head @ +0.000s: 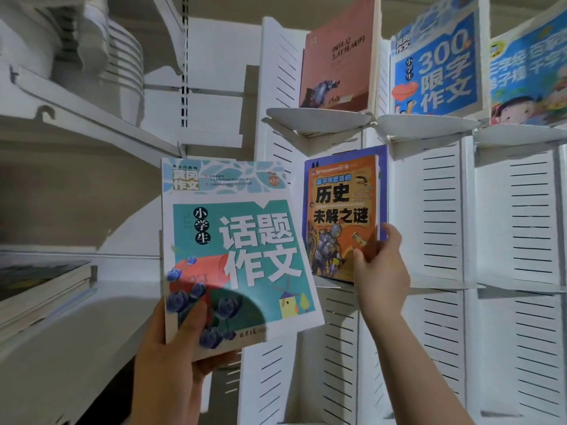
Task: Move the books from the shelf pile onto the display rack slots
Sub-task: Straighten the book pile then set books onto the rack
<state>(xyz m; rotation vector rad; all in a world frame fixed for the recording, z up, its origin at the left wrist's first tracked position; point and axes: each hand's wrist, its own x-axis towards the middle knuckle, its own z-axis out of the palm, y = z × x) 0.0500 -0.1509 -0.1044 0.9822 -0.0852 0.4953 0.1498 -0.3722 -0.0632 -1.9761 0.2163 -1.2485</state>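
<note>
White slotted rack [435,210] with books standing on its ledges, left hand [171,360] gripping a teal book [236,256] upright, right hand [382,271] pinching an orange book [342,210] on a middle ledge, pile [40,286] on the left shelf

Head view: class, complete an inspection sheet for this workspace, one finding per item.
Surface: white slatted rack; shelf at left.
Job's things: teal book held up before the rack; orange book standing in a middle slot; pink book and blue book in upper slots; pile on the shelf.
Clutter: stacked white parts up on the left.
Grippers: left hand grips the teal book's bottom corner; right hand pinches the orange book's lower right corner.
Cables: nothing seen.
Surroundings: slotted upright behind.
</note>
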